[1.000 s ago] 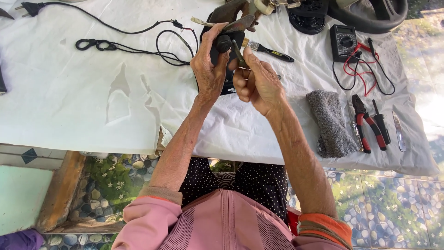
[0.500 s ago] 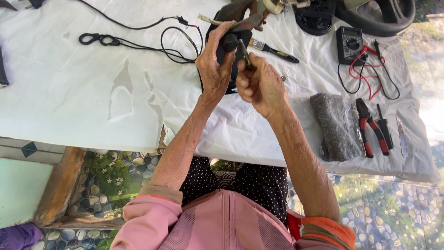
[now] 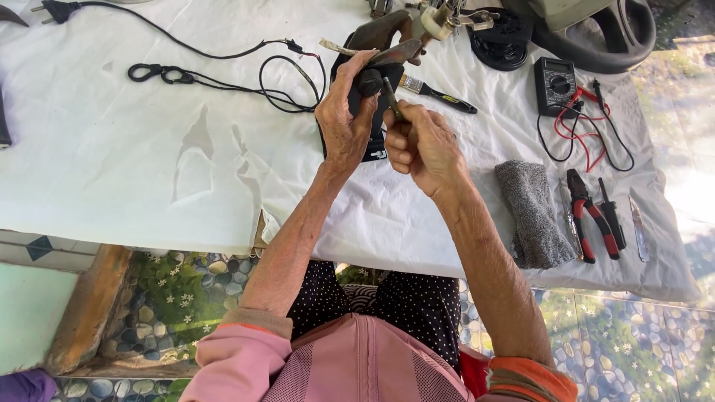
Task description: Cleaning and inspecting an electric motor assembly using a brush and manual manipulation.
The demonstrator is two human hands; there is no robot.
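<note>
My left hand (image 3: 344,112) grips a small dark round part (image 3: 369,80) raised above the white-covered table (image 3: 149,164). Close beside it, my right hand (image 3: 423,145) is closed around a thin metal tool (image 3: 392,98) whose tip points up at that part. Beneath both hands lies a flat black piece (image 3: 376,145). Just beyond them sits a brown rusty assembly (image 3: 387,37) with a pale knob.
A black power cord (image 3: 216,71) loops at the left. A small paintbrush (image 3: 436,93), a black multimeter (image 3: 555,83) with red and black leads, a grey cloth (image 3: 532,212), red-handled pliers (image 3: 588,216), a dark round part (image 3: 500,39) and a steering wheel (image 3: 603,37) lie to the right.
Both hands have held their grip with only slight shifts around the small part. The camera view has drifted a little.
</note>
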